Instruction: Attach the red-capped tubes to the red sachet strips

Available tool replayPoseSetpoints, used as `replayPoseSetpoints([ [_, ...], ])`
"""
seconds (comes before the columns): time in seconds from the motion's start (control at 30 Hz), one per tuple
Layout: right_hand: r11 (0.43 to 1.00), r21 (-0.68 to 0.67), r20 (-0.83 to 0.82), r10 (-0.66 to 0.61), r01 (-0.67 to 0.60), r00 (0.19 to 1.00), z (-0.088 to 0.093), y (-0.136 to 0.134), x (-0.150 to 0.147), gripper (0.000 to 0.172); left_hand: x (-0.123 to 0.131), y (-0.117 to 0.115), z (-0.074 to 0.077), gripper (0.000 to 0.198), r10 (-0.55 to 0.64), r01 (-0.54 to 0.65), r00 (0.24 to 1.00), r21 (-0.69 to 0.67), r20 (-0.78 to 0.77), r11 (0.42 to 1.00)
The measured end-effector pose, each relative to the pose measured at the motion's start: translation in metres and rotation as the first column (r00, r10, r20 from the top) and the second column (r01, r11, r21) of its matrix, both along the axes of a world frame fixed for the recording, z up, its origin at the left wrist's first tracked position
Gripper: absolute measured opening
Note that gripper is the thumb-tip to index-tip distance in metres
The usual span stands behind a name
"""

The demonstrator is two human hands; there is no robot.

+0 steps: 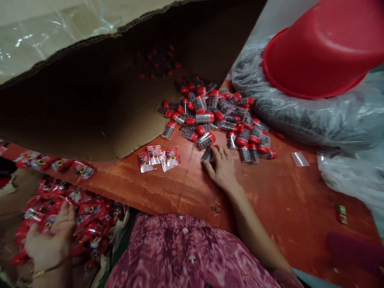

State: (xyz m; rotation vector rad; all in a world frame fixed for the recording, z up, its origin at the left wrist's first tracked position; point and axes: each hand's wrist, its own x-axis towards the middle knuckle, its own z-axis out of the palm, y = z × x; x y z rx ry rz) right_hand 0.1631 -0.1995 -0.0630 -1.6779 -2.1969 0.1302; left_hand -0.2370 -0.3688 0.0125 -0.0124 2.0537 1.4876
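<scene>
My right hand [222, 170] rests on the wooden table with thumb and fingers around a small clear container [207, 155] with dark contents; the fingers partly hide it. Just beyond lies a heap of similar red-capped containers [205, 118]. My left hand [54, 236] is off the table's left edge, palm turned up, fingers stretched and holding nothing visible. It hangs over a pile of shiny red packets [93, 224]. Between the hands, several red printed cards [172, 156] lie overlapping on the table.
A large cardboard box [132, 140] lies with its opening towards me, more red-capped pieces inside. At right, a red tub [318, 52] stands on plastic-wrapped bags [288, 120]. A clear plastic piece [299, 159] and a small green object [341, 214] lie on the table [270, 200]. Packets [82, 169] line its left edge.
</scene>
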Motion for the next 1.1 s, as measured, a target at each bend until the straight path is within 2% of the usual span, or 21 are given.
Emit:
replayPoseSetpoints([
  [0.07, 1.0, -0.008, 0.02, 0.013, -0.013, 1.0, -0.001, -0.008, -0.002, 0.053, 0.028, 0.015, 0.006, 0.024, -0.029, 0.029, 1.0, 0.085, 0.002, 0.996],
  [0.1, 1.0, -0.014, 0.034, 0.016, -0.015, 0.999, -0.002, -0.012, -0.003, 0.053, 0.048, 0.027, 0.008, 0.02, -0.093, 0.093, 0.996, 0.135, -0.007, 0.986],
  [0.13, 1.0, -0.019, 0.047, 0.017, -0.016, 0.999, -0.002, -0.014, -0.004, 0.053, 0.071, 0.041, 0.009, 0.014, -0.23, 0.233, 0.973, 0.152, -0.033, 0.961],
  [0.17, 1.0, -0.021, 0.057, 0.018, -0.017, 0.998, -0.003, -0.016, -0.005, 0.052, 0.094, 0.055, 0.008, 0.013, -0.342, 0.361, 0.928, 0.138, -0.146, 0.922],
  [0.2, 1.0, -0.021, 0.062, 0.021, -0.02, 0.998, -0.003, -0.017, -0.006, 0.052, 0.116, 0.07, 0.006, 0.015, -0.491, 0.529, 0.827, 0.083, -0.272, 0.845],
  [0.23, 0.999, -0.019, 0.062, 0.028, -0.026, 0.998, -0.003, -0.018, -0.006, 0.052, 0.135, 0.085, 0.002, 0.017, -0.627, 0.683, 0.679, 0.017, -0.381, 0.73],
  [0.3, 0.999, -0.011, 0.045, 0.046, -0.046, 0.998, -0.004, -0.019, -0.006, 0.054, 0.163, 0.112, -0.011, 0.023, -0.73, 0.841, 0.355, -0.142, -0.583, 0.522],
  [0.33, 0.999, -0.006, 0.032, 0.053, -0.053, 0.998, -0.003, -0.02, -0.006, 0.054, 0.171, 0.124, -0.018, 0.027, -0.746, 0.861, 0.222, -0.233, -0.628, 0.452],
  [0.37, 0.998, 0.0, 0.018, 0.058, -0.058, 0.998, -0.003, -0.02, -0.005, 0.055, 0.175, 0.134, -0.026, 0.029, -0.757, 0.857, 0.122, -0.316, -0.642, 0.406],
  [0.4, 0.998, 0.006, 0.007, 0.062, -0.062, 0.998, -0.003, -0.02, -0.005, 0.055, 0.178, 0.142, -0.032, 0.03, -0.768, 0.841, 0.054, -0.386, -0.638, 0.379],
  [0.47, 0.998, 0.015, -0.006, 0.066, -0.066, 0.998, -0.003, -0.02, -0.004, 0.054, 0.177, 0.153, -0.042, 0.028, -0.782, 0.804, -0.017, -0.473, -0.623, 0.36],
  [0.6, 0.997, 0.046, -0.018, 0.058, -0.057, 0.998, -0.005, -0.019, -0.003, 0.053, 0.174, 0.156, -0.048, 0.026, -0.767, 0.756, -0.103, -0.551, -0.633, 0.353],
  [0.67, 0.994, 0.099, -0.044, 0.057, -0.052, 0.997, -0.004, -0.019, -0.002, 0.05, 0.174, 0.154, -0.049, 0.026, -0.764, 0.735, -0.123, -0.575, -0.634, 0.359],
  [0.73, 0.984, 0.173, -0.093, 0.058, -0.041, 0.994, 0.0, -0.021, -0.003, 0.043, 0.173, 0.152, -0.049, 0.026, -0.749, 0.723, -0.106, -0.568, -0.654, 0.393],
  [0.8, 0.975, 0.218, -0.181, 0.077, -0.036, 0.98, 0.008, -0.024, -0.007, 0.032, 0.173, 0.15, -0.048, 0.025, -0.71, 0.723, -0.061, -0.521, -0.702, 0.454],
  [0.87, 0.98, 0.193, -0.328, 0.104, -0.041, 0.939, 0.016, -0.027, -0.02, 0.023, 0.174, 0.148, -0.045, 0.025, -0.656, 0.734, -0.009, -0.451, -0.754, 0.508],
  [0.93, 0.995, 0.084, -0.537, 0.086, -0.049, 0.839, 0.023, -0.029, -0.039, 0.022, 0.177, 0.145, -0.039, 0.024, -0.619, 0.75, 0.025, -0.395, -0.785, 0.531],
  [1.0, 0.993, -0.073, -0.739, 0.008, -0.093, 0.673, 0.027, -0.028, -0.061, 0.024, 0.181, 0.143, -0.033, 0.024, -0.607, 0.773, 0.042, -0.359, -0.794, 0.523],
  [1.1, 0.949, -0.227, -0.888, -0.11, -0.218, 0.447, 0.03, -0.022, -0.084, 0.027, 0.187, 0.139, -0.026, 0.023, -0.612, 0.82, 0.111, -0.276, -0.783, 0.502],
])
